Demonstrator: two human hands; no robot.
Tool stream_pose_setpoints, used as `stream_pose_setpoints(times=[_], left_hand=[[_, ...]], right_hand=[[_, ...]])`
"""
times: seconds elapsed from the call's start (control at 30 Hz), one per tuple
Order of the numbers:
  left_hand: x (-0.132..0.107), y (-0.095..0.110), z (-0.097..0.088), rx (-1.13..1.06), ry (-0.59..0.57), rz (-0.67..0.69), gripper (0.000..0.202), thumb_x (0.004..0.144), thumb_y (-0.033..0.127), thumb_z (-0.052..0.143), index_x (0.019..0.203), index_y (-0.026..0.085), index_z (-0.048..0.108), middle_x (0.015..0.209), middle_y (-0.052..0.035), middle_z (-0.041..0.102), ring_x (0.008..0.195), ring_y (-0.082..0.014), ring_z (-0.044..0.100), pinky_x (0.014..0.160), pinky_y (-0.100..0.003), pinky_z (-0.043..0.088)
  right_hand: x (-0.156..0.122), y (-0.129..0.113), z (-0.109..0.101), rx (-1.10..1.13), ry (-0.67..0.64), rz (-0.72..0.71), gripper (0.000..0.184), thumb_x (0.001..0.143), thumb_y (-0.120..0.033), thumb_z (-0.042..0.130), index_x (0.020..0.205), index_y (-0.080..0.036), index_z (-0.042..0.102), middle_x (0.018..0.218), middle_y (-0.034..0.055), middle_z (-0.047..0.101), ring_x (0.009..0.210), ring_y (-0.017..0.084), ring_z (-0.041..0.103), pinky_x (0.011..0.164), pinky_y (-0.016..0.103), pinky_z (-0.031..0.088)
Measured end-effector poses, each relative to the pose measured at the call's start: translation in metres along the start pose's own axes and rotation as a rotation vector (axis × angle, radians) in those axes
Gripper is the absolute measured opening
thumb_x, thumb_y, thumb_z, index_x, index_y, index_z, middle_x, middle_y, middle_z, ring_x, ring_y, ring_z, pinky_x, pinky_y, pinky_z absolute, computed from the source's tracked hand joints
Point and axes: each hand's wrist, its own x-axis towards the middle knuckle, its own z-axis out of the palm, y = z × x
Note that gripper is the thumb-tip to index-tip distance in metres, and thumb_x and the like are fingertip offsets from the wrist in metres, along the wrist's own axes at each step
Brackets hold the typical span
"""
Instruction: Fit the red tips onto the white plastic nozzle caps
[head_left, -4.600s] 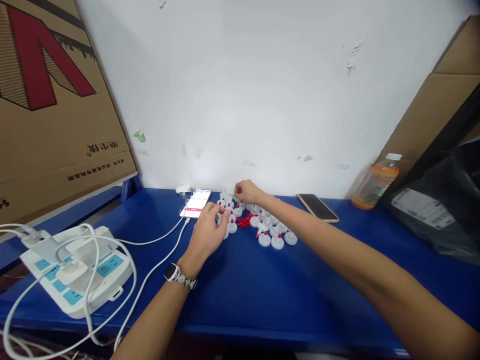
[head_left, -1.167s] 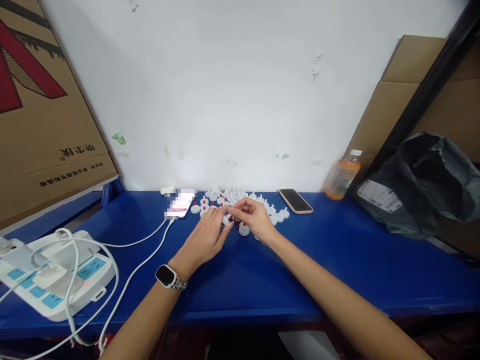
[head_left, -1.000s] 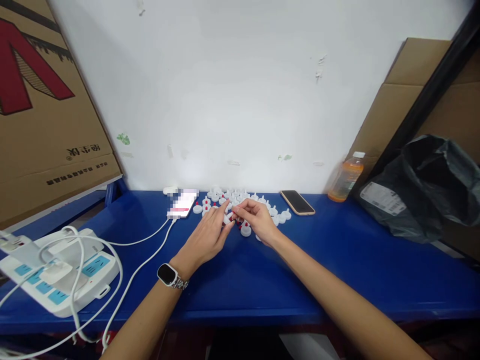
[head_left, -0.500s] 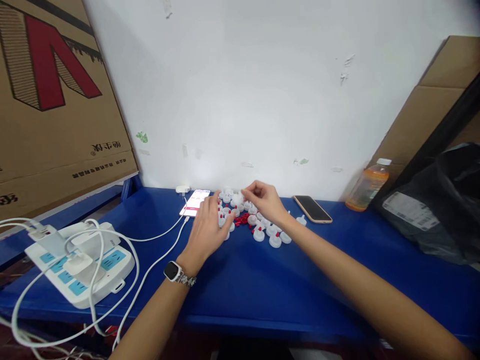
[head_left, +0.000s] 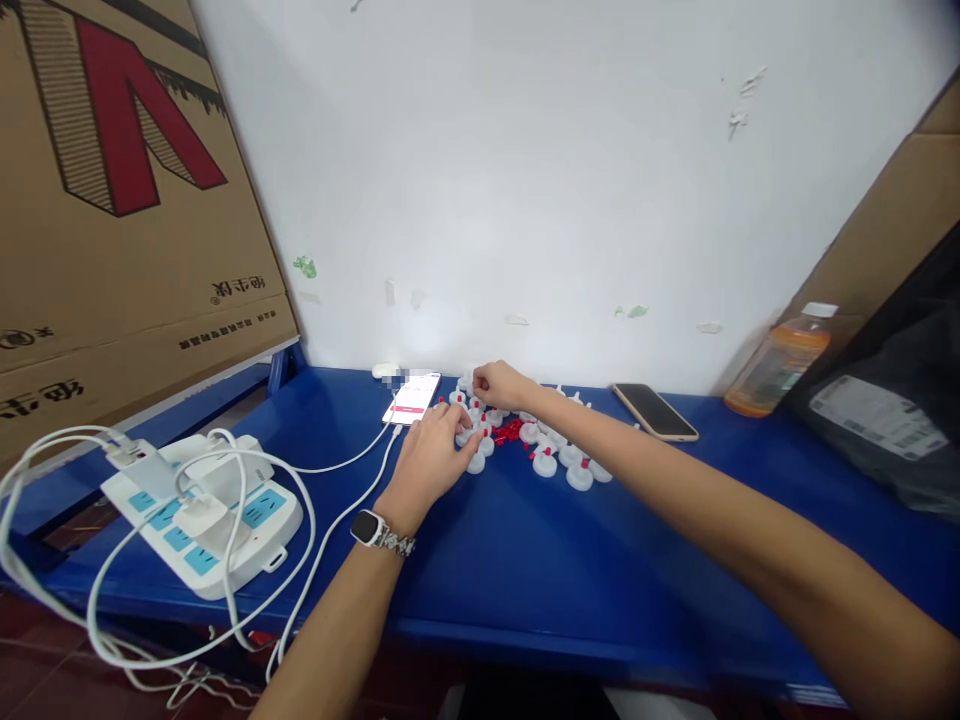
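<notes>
A cluster of white plastic nozzle caps (head_left: pixel 544 461), several with small red tips, stands on the blue table. Among them lies a pile of loose red tips (head_left: pixel 511 431). My left hand (head_left: pixel 429 450), with a watch at its wrist, rests at the cluster's left side. Its fingers are bent and the thumb is apart from them, close around white caps that they partly cover. My right hand (head_left: pixel 501 386) reaches to the back of the cluster, thumb and fingers pinched together beside a white cap. Whatever is in that pinch is too small or hidden to make out.
A lit phone (head_left: pixel 412 398) on a cable lies left of the caps, a dark-screened phone (head_left: pixel 654 411) right of them. A white power strip (head_left: pixel 202 520) with looping cables fills the left. An orange bottle (head_left: pixel 781 360) and a black bag (head_left: pixel 892 425) stand right. Cardboard (head_left: pixel 142 270) leans left.
My right hand has shifted left across the back of the caps, still pinched. My left hand's fingers have bent down closer to the caps. The camera view has turned slightly.
</notes>
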Motion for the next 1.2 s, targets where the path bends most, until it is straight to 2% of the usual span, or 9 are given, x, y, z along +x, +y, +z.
stream_pose_setpoints(times=[0.1, 0.23, 0.43, 0.57, 0.67, 0.73, 0.87, 1.03, 1.2], left_hand=[[0.0, 0.001, -0.001, 0.008, -0.016, -0.007, 0.019, 0.092, 0.038, 0.056, 0.083, 0.021, 0.056, 0.092, -0.0044, 0.065, 0.089, -0.0236, 0.061, 0.073, -0.036, 0.046], [0.001, -0.003, -0.001, 0.032, -0.004, -0.043, 0.022, 0.096, 0.036, 0.048, 0.081, 0.021, 0.056, 0.089, -0.005, 0.065, 0.087, -0.024, 0.061, 0.074, -0.037, 0.045], [0.002, -0.009, 0.003, 0.05, 0.032, -0.05, 0.017, 0.095, 0.034, 0.05, 0.087, 0.021, 0.057, 0.093, -0.0071, 0.063, 0.094, -0.0269, 0.06, 0.081, -0.042, 0.048], [0.002, -0.003, 0.003, 0.033, 0.169, -0.013, 0.019, 0.096, 0.035, 0.048, 0.105, 0.019, 0.056, 0.106, -0.011, 0.058, 0.104, -0.0288, 0.056, 0.089, -0.045, 0.048], [0.001, 0.008, 0.005, -0.002, 0.282, 0.048, 0.029, 0.096, 0.037, 0.049, 0.119, 0.019, 0.051, 0.118, -0.0126, 0.055, 0.111, -0.0298, 0.052, 0.095, -0.046, 0.046], [0.0, 0.015, 0.007, -0.007, 0.259, 0.098, 0.032, 0.096, 0.038, 0.051, 0.122, 0.02, 0.05, 0.121, -0.0117, 0.056, 0.113, -0.0297, 0.051, 0.098, -0.047, 0.044], [-0.003, 0.02, 0.01, 0.02, 0.067, 0.171, 0.03, 0.099, 0.035, 0.046, 0.126, 0.022, 0.051, 0.118, -0.0088, 0.062, 0.11, -0.0276, 0.054, 0.096, -0.046, 0.044], [-0.004, 0.017, 0.011, 0.061, 0.033, 0.178, 0.035, 0.102, 0.036, 0.038, 0.129, 0.018, 0.049, 0.122, -0.0113, 0.061, 0.116, -0.0285, 0.052, 0.099, -0.047, 0.042], [-0.001, 0.01, 0.015, 0.058, 0.04, 0.187, 0.034, 0.101, 0.039, 0.037, 0.125, 0.019, 0.052, 0.118, -0.0108, 0.061, 0.114, -0.0292, 0.053, 0.1, -0.048, 0.042]], right_hand=[[0.005, 0.0, -0.004, -0.03, -0.023, 0.005, 0.01, 0.078, -0.016, 0.063, 0.081, -0.016, 0.072, 0.078, 0.0062, 0.073, 0.072, 0.018, 0.063, 0.067, 0.026, 0.041], [0.018, -0.009, -0.004, -0.07, 0.017, 0.055, 0.027, 0.085, -0.033, 0.062, 0.104, -0.016, 0.071, 0.089, 0.0083, 0.074, 0.081, 0.021, 0.064, 0.074, 0.03, 0.042], [0.026, -0.023, 0.0, -0.056, 0.001, 0.074, 0.011, 0.084, -0.024, 0.063, 0.085, -0.017, 0.072, 0.089, 0.0066, 0.075, 0.085, 0.02, 0.065, 0.079, 0.031, 0.04], [-0.01, -0.025, -0.012, -0.003, 0.185, 0.066, 0.018, 0.09, -0.03, 0.057, 0.087, -0.017, 0.07, 0.085, 0.0043, 0.074, 0.083, 0.019, 0.064, 0.088, 0.035, 0.037], [-0.054, -0.031, -0.017, 0.181, 0.354, 0.049, 0.021, 0.09, -0.033, 0.058, 0.078, -0.019, 0.068, 0.077, 0.002, 0.072, 0.077, 0.017, 0.061, 0.083, 0.033, 0.038], [-0.082, -0.036, -0.016, 0.365, 0.392, 0.065, 0.023, 0.089, -0.036, 0.06, 0.075, -0.019, 0.068, 0.074, 0.0012, 0.07, 0.07, 0.016, 0.058, 0.073, 0.03, 0.039], [-0.117, -0.039, -0.01, 0.574, 0.389, 0.127, 0.032, 0.092, -0.045, 0.054, 0.079, -0.019, 0.069, 0.068, 0.0007, 0.065, 0.062, 0.015, 0.053, 0.062, 0.029, 0.037], [-0.128, -0.029, -0.01, 0.164, 0.313, 0.037, 0.024, 0.095, -0.035, 0.053, 0.084, -0.021, 0.069, 0.084, 0.0039, 0.068, 0.086, 0.02, 0.055, 0.084, 0.037, 0.033], [-0.123, -0.026, -0.009, -0.177, 0.139, -0.075, 0.019, 0.092, -0.035, 0.059, 0.091, -0.02, 0.07, 0.092, 0.0083, 0.065, 0.095, 0.025, 0.049, 0.087, 0.041, 0.03]])
